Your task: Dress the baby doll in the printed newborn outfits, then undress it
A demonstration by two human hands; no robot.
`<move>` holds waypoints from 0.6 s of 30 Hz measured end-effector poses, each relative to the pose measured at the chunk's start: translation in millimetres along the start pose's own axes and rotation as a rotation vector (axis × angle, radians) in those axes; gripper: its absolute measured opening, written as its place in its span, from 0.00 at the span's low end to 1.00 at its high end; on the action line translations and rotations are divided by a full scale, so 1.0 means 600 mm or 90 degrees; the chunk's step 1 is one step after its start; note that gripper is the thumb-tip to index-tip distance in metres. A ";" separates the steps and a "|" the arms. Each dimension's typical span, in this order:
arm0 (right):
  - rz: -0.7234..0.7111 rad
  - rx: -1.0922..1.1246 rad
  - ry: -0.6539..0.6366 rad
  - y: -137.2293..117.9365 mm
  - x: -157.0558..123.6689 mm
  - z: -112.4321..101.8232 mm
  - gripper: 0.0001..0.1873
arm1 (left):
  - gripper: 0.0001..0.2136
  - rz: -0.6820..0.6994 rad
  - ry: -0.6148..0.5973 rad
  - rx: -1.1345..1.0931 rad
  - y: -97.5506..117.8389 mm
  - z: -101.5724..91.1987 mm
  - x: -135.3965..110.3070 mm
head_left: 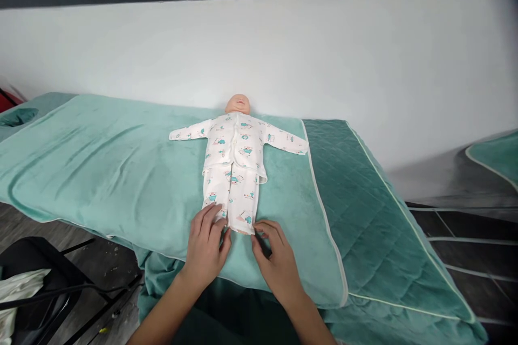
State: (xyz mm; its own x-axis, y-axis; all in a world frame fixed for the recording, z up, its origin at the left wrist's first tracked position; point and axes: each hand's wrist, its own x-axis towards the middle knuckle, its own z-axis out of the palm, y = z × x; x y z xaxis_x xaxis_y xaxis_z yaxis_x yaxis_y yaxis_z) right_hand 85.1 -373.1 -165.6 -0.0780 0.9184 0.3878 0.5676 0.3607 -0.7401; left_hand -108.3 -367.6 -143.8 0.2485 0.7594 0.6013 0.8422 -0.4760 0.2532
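Observation:
A baby doll (238, 103) lies on its back on a light green blanket, arms spread and its head toward the wall. It wears a white printed baby jacket (234, 140) and matching baby trousers (243, 194). My left hand (207, 240) is at the bottom of the left trouser leg, with fingers bent over the fabric and thumb near the hem. With thumb and fingers, my right hand (278, 259) pinches the outer corner of the other leg's hem. A dark patch shows between that thumb and fingers; I cannot make it out. The doll's feet are hidden.
The light green blanket (121, 172) covers a bed or table against a white wall (259, 48). Right of its pale edge is a darker quilted cover (376, 226). A black chair (44, 275) with pale cloth stands at the lower left. Metal bars (473, 240) show at the right.

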 end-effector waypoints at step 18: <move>-0.038 -0.060 0.005 0.008 -0.010 0.008 0.13 | 0.14 -0.040 0.090 0.000 -0.017 -0.005 -0.021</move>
State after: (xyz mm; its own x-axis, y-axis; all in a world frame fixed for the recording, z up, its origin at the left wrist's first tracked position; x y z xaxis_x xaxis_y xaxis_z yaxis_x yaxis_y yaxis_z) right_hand 84.2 -376.0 -174.1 -0.1075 0.8942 0.4345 0.6369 0.3975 -0.6606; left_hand -121.5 -373.5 -151.8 0.1250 0.7179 0.6849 0.8543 -0.4288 0.2936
